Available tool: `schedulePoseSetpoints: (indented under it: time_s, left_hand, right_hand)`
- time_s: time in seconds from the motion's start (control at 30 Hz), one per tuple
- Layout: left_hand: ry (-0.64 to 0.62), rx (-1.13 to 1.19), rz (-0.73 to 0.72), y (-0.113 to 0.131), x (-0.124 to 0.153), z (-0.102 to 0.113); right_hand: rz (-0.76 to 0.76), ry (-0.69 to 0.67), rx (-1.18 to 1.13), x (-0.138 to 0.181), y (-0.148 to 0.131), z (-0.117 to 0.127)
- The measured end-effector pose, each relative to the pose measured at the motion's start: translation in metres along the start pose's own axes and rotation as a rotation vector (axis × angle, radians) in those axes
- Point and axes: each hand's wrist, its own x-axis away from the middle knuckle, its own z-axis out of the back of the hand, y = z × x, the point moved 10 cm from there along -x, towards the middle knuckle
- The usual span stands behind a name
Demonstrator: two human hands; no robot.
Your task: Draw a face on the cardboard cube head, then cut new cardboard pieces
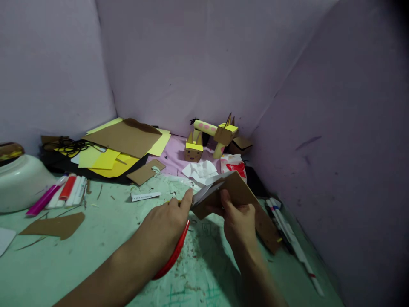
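Observation:
My left hand (pixel 171 219) is closed round a pair of scissors (pixel 175 256). A red curved handle shows below the wrist, with a bit of yellow by the knuckles. Grey blades (pixel 207 192) reach along the near-left edge of a piece of brown cardboard (pixel 244 192); how far the cut goes is hidden. My right hand (pixel 239 221) pinches that cardboard, thumb on top, and holds it tilted above the table. Crumpled white paper (pixel 200 171) lies just behind it.
Cardboard animal figures (pixel 194 152) stand by the back wall near a red-and-white packet (pixel 234 165). Yellow paper and cardboard sheets (pixel 124 137) are piled back left. Markers (pixel 67 187) and a white rounded container (pixel 24 183) sit left; white pens (pixel 294 243) lie right.

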Motion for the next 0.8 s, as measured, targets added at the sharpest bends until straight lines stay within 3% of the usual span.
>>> schedulePoseSetpoints:
  time_s: [0.13,0.3,0.5,0.6,0.8]
  left_hand:
    - [0.016,-0.005,-0.005,-0.002,0.0,0.0]
    - [0.189,0.02,-0.046,-0.006,0.001,0.007]
    - [0.175,0.188,-0.105,-0.003,0.001,0.001]
    - [0.153,0.132,-0.08,-0.002,0.0,-0.002]
    - [0.078,0.039,-0.035,0.003,0.0,-0.008]
  right_hand:
    - [0.101,0.077,0.079,0.006,-0.008,0.008]
    - [0.255,0.109,0.177,0.006,-0.018,0.011]
    - [0.082,0.01,0.103,-0.001,0.005,0.001]
    - [0.052,-0.045,0.094,0.001,0.008,-0.004]
    - [-0.076,-0.138,-0.179,0.003,0.018,-0.013]
